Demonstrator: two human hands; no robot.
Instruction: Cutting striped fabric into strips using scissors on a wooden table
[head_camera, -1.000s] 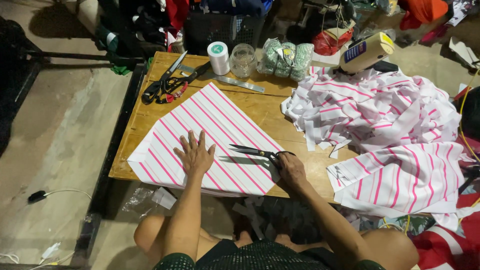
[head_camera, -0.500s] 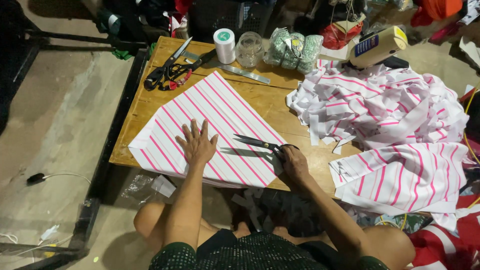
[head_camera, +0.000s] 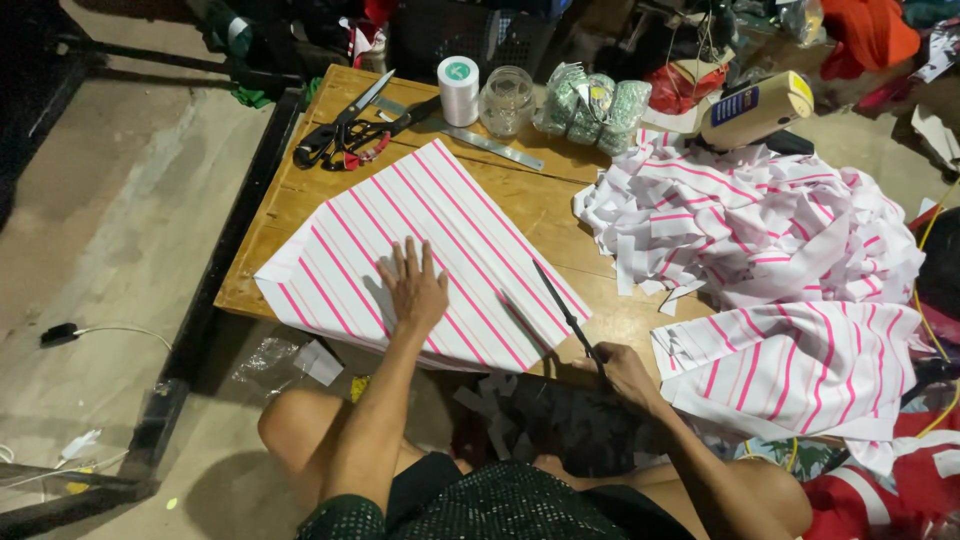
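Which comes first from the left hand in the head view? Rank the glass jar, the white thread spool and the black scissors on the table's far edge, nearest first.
From the left hand, flat on the striped fabric:
1. Black scissors, far left edge of the table.
2. White thread spool, far edge, left of the jar.
3. Glass jar, far edge, just right of the spool.
Spool and jar are nearly level.
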